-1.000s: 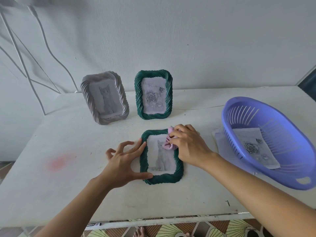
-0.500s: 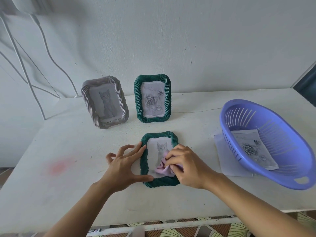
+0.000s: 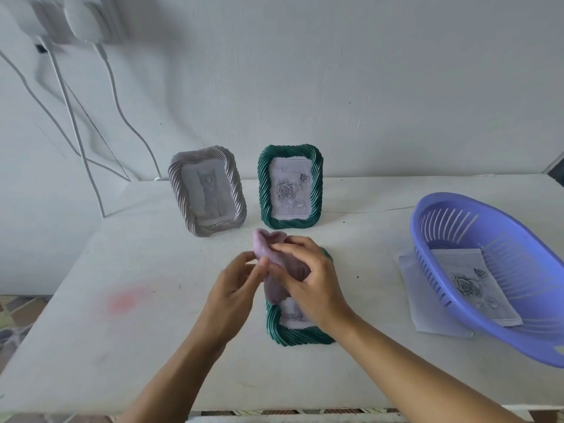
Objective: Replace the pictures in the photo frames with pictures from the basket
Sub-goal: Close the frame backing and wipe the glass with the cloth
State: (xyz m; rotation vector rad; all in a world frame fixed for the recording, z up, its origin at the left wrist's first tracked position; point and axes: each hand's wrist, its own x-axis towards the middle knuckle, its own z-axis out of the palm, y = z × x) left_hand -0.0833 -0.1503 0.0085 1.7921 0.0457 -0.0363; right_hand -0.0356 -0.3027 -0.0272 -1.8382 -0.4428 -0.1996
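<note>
A green rope-edged photo frame (image 3: 297, 335) lies flat on the white table (image 3: 146, 346), mostly hidden under my hands. Above it I hold a small pink cloth (image 3: 276, 268): my right hand (image 3: 308, 279) grips it and my left hand (image 3: 235, 285) pinches its left edge. Two frames stand upright against the wall: a grey one (image 3: 207, 190) with a cat picture and a green one (image 3: 290, 186) with a rose picture. The purple basket (image 3: 500, 337) at the right holds a rose picture (image 3: 476, 288).
A loose sheet of paper (image 3: 427, 315) lies under the basket's left edge. White cables (image 3: 70, 111) hang down the wall at the left. A pink stain (image 3: 125, 302) marks the table's left half. The table's front edge runs just below my forearms.
My right hand wiped the cloth down the lying frame's picture, then lifted it off. My left hand left the frame's edge and came up to pinch the cloth. The camera tilted upward.
</note>
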